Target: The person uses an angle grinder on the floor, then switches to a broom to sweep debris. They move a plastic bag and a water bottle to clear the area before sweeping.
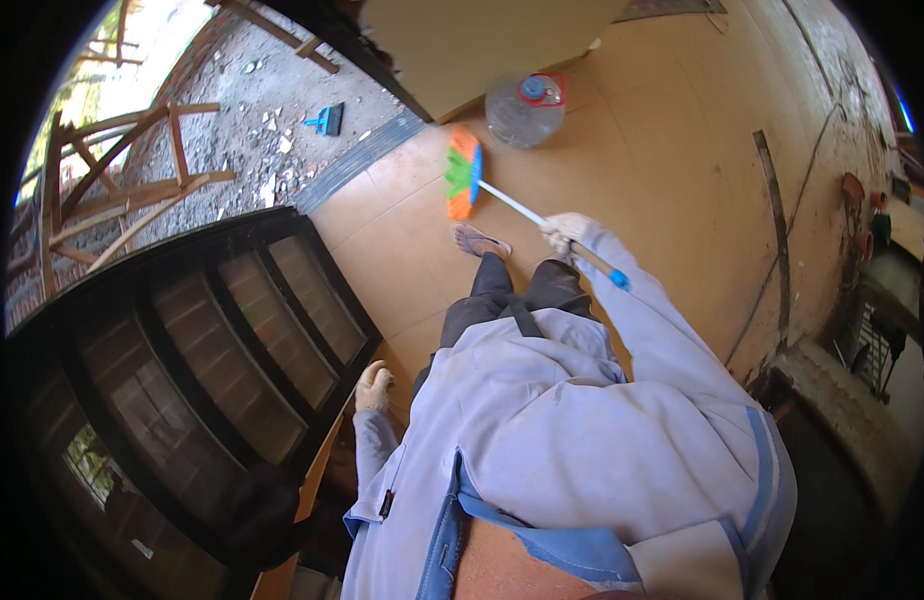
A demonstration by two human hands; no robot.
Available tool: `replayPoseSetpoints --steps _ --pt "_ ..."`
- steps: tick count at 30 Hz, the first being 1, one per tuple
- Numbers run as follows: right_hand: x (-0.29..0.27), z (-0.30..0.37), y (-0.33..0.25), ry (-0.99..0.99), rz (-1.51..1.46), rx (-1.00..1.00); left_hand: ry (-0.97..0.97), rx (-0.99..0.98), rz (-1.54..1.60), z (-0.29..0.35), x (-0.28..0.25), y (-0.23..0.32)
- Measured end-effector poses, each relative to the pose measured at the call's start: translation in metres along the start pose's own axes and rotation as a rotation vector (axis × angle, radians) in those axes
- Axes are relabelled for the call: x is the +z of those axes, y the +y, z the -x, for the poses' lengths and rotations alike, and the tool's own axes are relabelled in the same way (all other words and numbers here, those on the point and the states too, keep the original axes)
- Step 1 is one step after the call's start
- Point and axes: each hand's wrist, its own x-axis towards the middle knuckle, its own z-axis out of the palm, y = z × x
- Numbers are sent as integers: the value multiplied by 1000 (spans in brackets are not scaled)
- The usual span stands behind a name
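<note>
My right hand (pixel 566 234), in a pale work glove, is wrapped round the handle of a broom (pixel 515 205). The handle slants down to the floor, and its blue-capped upper end lies along my forearm. Its head (pixel 462 175) has orange and green bristles on a blue base and rests on the tiles just ahead of my sandalled foot. A large clear plastic jug (pixel 523 118) with a blue cap and red handle stands to the right of the bristles. My left hand (pixel 373 386), also gloved, hangs beside the dark-framed door with loosely bent fingers and nothing in it.
The dark glazed door (pixel 212 370) stands at my left. A ridged grey threshold (pixel 367 160) borders rubble-strewn ground with a blue dustpan-like tool (pixel 328 120) and a wooden frame (pixel 122 190). A pale panel (pixel 482 45) is ahead; a dark strip (pixel 775 235) runs up the right wall.
</note>
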Motion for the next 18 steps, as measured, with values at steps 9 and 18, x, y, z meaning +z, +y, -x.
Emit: replayPoseSetpoints --steps 9,18 --pt "-185 235 147 612 -28 -305 -49 156 -132 -78 124 121" --pt "-114 363 231 800 -88 -277 -420 321 -102 -179 410 281"
